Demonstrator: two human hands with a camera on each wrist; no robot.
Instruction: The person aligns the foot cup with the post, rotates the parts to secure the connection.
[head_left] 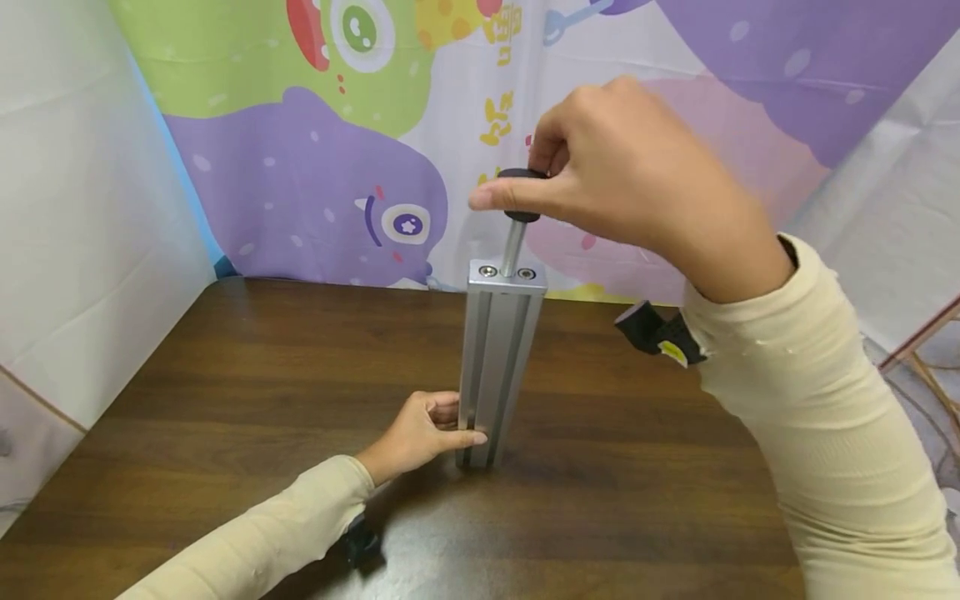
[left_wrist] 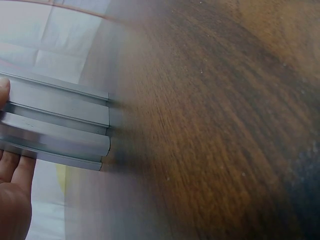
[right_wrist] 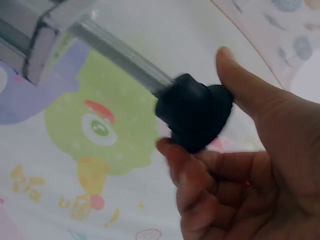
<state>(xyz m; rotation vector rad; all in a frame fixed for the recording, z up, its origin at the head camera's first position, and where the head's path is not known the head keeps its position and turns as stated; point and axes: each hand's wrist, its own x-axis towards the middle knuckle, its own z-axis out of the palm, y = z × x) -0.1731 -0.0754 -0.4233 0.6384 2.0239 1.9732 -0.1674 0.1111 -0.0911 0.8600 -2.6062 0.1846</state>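
A silver slotted aluminum profile [head_left: 501, 367] stands upright on the wooden table, tilted slightly in the head view. My left hand [head_left: 420, 433] grips it near its lower end, thumb across the front face and fingers behind. From the plate on its top, between two screws, rises a metal threaded rod [right_wrist: 125, 57] capped by a black leveling foot [right_wrist: 195, 112]. My right hand [head_left: 630, 167] pinches this black foot between thumb and curled fingers. In the left wrist view the profile's lower end [left_wrist: 60, 117] shows its grooves, and only part of the left hand is seen.
The brown wooden table [head_left: 247, 392] reaches back to a cartoon-printed curtain [head_left: 300, 183]. A white cloth wall [head_left: 90, 192] closes the left side. A black wrist mount [head_left: 652, 329] sticks out from the right sleeve.
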